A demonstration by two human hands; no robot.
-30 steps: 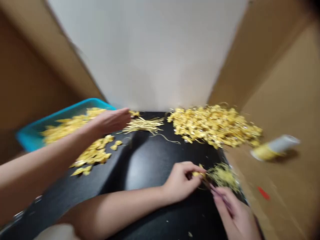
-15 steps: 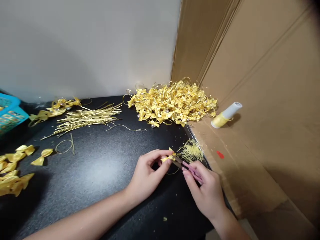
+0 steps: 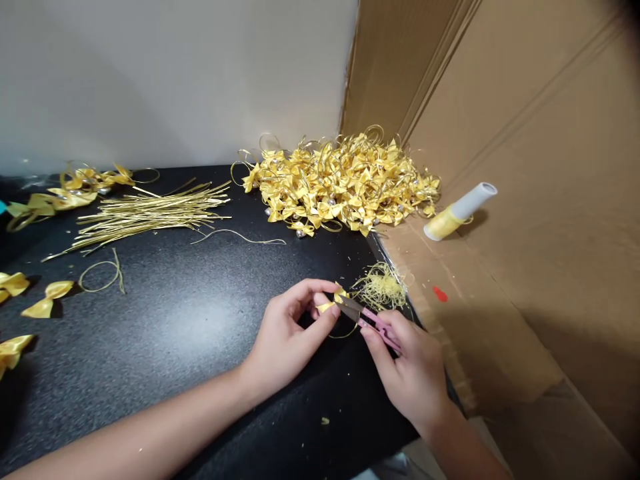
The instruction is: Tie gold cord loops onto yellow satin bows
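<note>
My left hand (image 3: 295,327) pinches a small gold ribbon bow (image 3: 326,307) between thumb and fingers, which partly cover it. A thin thread loop hangs beneath the bow. In my right hand (image 3: 413,367) is a pair of small scissors (image 3: 373,319) with pink handles. Their blades are parted a little and their tips reach the bow at my left fingertips. Just beyond the scissors lies a tangle of yellow thread scraps (image 3: 383,287).
A heap of finished-looking gold bows with loops (image 3: 340,183) lies against the cardboard (image 3: 510,133). Left of it are gold cord lengths (image 3: 155,213), more bows (image 3: 47,299) and a thread coil (image 3: 103,273). A thread-wrapped white tube (image 3: 457,213) stands at right.
The view has shifted, so the blue basket at left is almost out of frame. The scissor blades have parted more and sit closer over the bow; both hands keep their holds.
</note>
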